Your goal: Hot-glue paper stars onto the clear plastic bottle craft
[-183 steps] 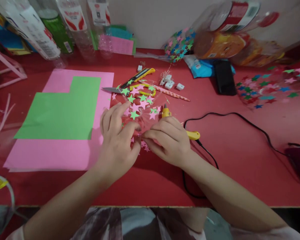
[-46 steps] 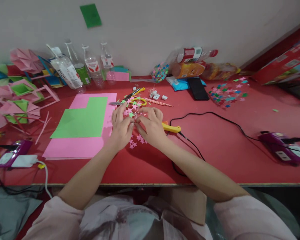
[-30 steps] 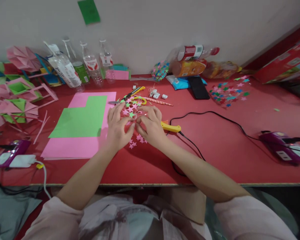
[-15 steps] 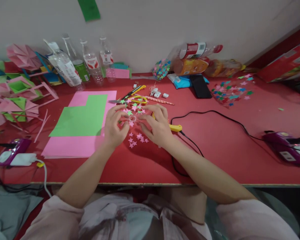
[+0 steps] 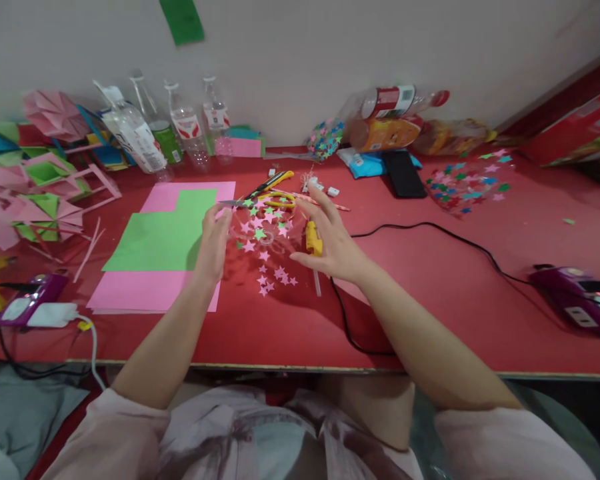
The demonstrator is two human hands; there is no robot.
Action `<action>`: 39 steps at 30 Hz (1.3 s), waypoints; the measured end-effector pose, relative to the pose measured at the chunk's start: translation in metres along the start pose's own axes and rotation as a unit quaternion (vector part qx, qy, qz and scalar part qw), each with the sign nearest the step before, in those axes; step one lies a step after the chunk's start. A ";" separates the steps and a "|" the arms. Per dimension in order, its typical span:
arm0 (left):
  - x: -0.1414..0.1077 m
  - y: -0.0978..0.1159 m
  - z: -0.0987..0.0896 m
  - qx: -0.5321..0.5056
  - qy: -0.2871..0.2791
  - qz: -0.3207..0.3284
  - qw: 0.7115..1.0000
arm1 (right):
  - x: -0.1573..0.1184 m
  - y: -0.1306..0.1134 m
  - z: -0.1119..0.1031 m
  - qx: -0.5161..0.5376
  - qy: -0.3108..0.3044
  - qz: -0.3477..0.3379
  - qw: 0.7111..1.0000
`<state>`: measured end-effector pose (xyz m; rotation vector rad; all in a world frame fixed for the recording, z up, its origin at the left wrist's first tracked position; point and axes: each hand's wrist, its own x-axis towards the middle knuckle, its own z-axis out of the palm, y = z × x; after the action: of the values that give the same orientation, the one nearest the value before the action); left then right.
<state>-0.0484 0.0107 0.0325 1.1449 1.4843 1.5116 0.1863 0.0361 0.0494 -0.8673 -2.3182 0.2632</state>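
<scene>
A clear plastic piece with pink and green stars [image 5: 260, 233] sits on the red table between my hands; its outline is hard to make out. At its left side is my left hand [image 5: 214, 243], upright with fingers stretched out, over the edge of the green paper [image 5: 155, 243]. My right hand [image 5: 333, 240] is spread on the right, thumb pointing toward the starred piece. Beside its palm lies a yellow glue gun [image 5: 313, 239], partly hidden by the hand. Loose pink stars [image 5: 280, 274] lie nearer to me. Neither hand visibly grips anything.
Behind are scissors [image 5: 280, 199], a cutter [image 5: 270, 183] and a black phone [image 5: 403, 175]. Bottles [image 5: 189, 130] stand by the wall, near folded paper shapes [image 5: 50, 173] at left. A starred clear piece [image 5: 470, 183] and a purple power strip [image 5: 575, 297] are at right, with a black cable.
Both hands have moved apart from the middle of the starred piece and their fingers have opened. The yellow glue gun now stands or lies further left, close to the starred piece.
</scene>
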 end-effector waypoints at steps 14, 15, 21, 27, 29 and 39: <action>0.003 0.014 0.013 -0.281 -0.057 -0.277 0.917 | 0.000 0.006 0.010 0.075 -0.051 0.087 0.992; 0.004 0.014 0.014 -0.284 -0.053 -0.282 0.915 | 0.000 0.006 0.011 0.078 -0.046 0.082 0.992; 0.010 0.008 0.018 -0.311 -0.066 -0.275 0.907 | 0.001 0.001 0.011 0.089 -0.034 0.065 0.993; 0.013 0.005 0.020 -0.304 -0.052 -0.272 0.912 | 0.002 0.000 0.014 0.104 -0.023 0.062 0.992; 0.013 0.005 0.020 -0.299 -0.049 -0.274 0.913 | 0.002 0.000 0.013 0.103 -0.018 0.061 0.993; 0.012 0.009 0.005 -0.274 -0.045 -0.225 0.934 | 0.000 -0.003 0.001 0.077 0.095 0.102 0.987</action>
<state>-0.0474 0.0227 0.0419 0.4925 1.0615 1.3929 0.1843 0.0335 0.0498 -1.0057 -2.0080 0.4219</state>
